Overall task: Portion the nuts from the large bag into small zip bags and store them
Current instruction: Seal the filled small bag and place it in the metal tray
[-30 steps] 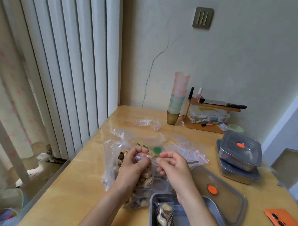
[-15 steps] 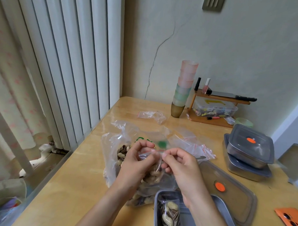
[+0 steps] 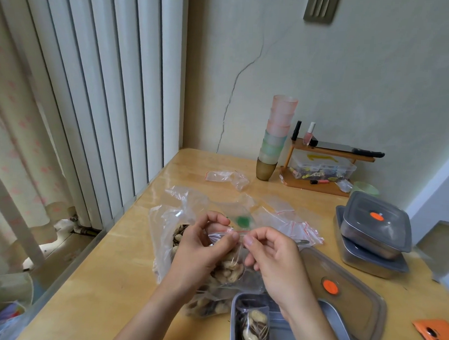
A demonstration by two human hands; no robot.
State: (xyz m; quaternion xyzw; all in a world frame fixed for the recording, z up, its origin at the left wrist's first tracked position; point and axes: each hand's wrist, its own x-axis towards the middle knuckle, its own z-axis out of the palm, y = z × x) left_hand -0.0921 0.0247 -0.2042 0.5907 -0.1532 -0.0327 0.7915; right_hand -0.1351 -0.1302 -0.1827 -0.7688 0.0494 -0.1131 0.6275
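Note:
A small zip bag (image 3: pixel 229 268) filled with peanuts hangs between my hands above the table. My left hand (image 3: pixel 203 248) pinches the left end of its red-striped top edge, and my right hand (image 3: pixel 271 255) pinches the right end. Under them lies the large clear bag of nuts (image 3: pixel 170 234), crumpled and open. Near the bottom edge sits an open metal container (image 3: pixel 239 297) with one filled small bag (image 3: pixel 253 328) inside. A pile of unused small zip bags (image 3: pixel 293 223) lies behind my right hand.
The container's lid with an orange dot (image 3: pixel 351 293) lies to the right. Two stacked lidded containers (image 3: pixel 374 233) stand at the far right, an orange phone (image 3: pixel 436 335) at the corner. A cup stack (image 3: pixel 275 138) and a small wooden shelf (image 3: pixel 320 170) stand by the wall. Another loose bag (image 3: pixel 225 176) lies behind.
My hands stayed on the small bag's top edge, fingertips now pinching it close together. The view shifted a little as my head moved.

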